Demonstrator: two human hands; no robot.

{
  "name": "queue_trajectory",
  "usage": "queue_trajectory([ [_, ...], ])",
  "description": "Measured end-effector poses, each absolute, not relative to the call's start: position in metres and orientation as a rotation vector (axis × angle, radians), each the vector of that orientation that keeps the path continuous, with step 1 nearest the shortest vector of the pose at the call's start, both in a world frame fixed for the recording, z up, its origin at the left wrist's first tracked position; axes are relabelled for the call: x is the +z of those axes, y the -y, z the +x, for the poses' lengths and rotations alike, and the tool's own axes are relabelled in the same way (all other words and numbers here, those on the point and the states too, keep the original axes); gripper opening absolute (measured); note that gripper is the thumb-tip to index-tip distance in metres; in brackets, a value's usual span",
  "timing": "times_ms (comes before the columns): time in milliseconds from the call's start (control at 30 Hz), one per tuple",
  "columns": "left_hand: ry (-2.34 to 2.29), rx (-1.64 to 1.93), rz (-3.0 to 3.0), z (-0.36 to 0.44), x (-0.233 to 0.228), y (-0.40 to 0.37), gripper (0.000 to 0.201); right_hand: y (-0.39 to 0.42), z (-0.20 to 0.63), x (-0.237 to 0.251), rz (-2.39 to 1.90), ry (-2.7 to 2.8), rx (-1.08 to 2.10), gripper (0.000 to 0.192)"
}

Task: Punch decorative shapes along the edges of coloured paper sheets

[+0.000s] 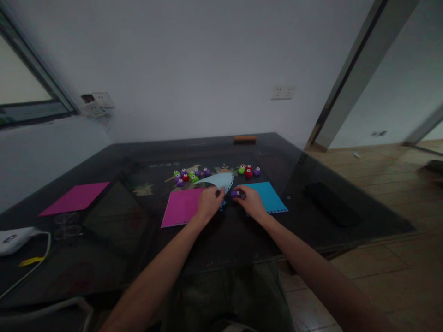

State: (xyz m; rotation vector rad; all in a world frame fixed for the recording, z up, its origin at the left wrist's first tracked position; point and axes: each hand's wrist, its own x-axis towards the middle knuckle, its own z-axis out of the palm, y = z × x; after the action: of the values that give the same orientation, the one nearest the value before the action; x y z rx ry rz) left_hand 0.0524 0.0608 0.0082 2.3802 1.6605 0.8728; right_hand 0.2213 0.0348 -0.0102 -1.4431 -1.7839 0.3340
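Plain pale wall (194,69) at the back, double socket (283,92) on it, and a shiny dark table (280,244) under everything in the head view. Pretty dim overall. Left hand (207,203) has thumb and fingers pinched on a pale sheet (221,179) that's curled up, with a row of holes along its edge. That hand is over a pink sheet (180,207) lying flat. Right hand (252,201) has a little purple piece (236,193) gripped in its fingertips, just beside the holed edge; can't tell if the two actually touch. Blue sheet (272,196) lies next to that hand, partly hidden by it. Farther back, two clusters of eyed figures: bigger one on the left (186,177), smaller one on the right (248,173).

My read: the step in hand is lining the purple piece up with that edge. Next move calls for a steady left pinch and a careful right.
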Motion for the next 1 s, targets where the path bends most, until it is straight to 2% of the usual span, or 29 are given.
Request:
queue_trajectory([
  [233,-1.573,1.008,2.328,0.046,0.012,-0.065,0.045,-0.037,0.229,-0.001,-1.223,1.357,0.945,0.033],
  [433,-1.413,1.102,2.179,0.045,0.012,-0.065,0.035,-0.037,0.233,0.002,-1.107,1.206,1.061,0.038],
  [600,-1.122,1.237,1.883,0.046,0.011,-0.065,0.027,-0.043,0.242,0.006,-1.138,1.186,0.998,0.04],
  [767,-1.015,1.272,1.731,0.047,0.016,-0.063,0.027,-0.056,0.266,0.014,-1.117,1.138,0.871,0.043],
  [1000,-1.097,1.243,1.656,0.045,0.019,-0.064,0.029,-0.092,0.315,0.008,-1.381,1.317,0.443,0.034],
])
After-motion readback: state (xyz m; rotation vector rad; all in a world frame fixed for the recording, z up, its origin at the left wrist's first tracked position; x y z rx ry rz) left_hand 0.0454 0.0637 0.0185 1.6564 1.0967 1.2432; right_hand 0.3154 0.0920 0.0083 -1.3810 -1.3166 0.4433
